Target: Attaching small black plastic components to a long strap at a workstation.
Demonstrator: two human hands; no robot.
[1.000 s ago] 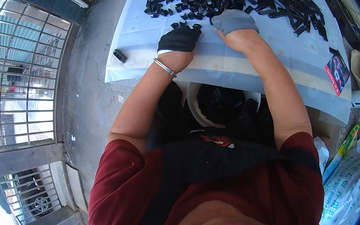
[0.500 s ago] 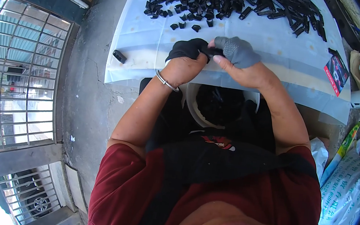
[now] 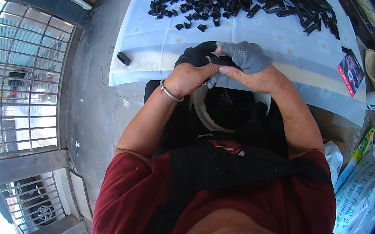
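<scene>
Tablecloth (image 3: 159, 39) under pieces (image 3: 243, 2), grey floor (image 3: 97, 106)

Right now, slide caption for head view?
Gloved left hand and right hand hold a black part; black pieces lie on white sheeting.

"What sits between your left hand (image 3: 195, 69) and right hand (image 3: 252, 66)?"

"A dark piece (image 3: 226, 61). My fingers and gloves cover most of it, so I can't tell its shape, or whether it's one part or two."

"And below your hands?"

"The tub (image 3: 197, 109). Its far rim is hidden under the tablecloth (image 3: 153, 52), its near side partly behind my dark clothing (image 3: 227, 173). What's inside is too dark to make out."

"Beyond them?"

"The heap of black pieces (image 3: 197, 1) is cut off by the upper edge; many overlap, too small to tell apart."

"Past your right elbow?"

"Plastic bags (image 3: 360, 199), contents hidden."
</scene>
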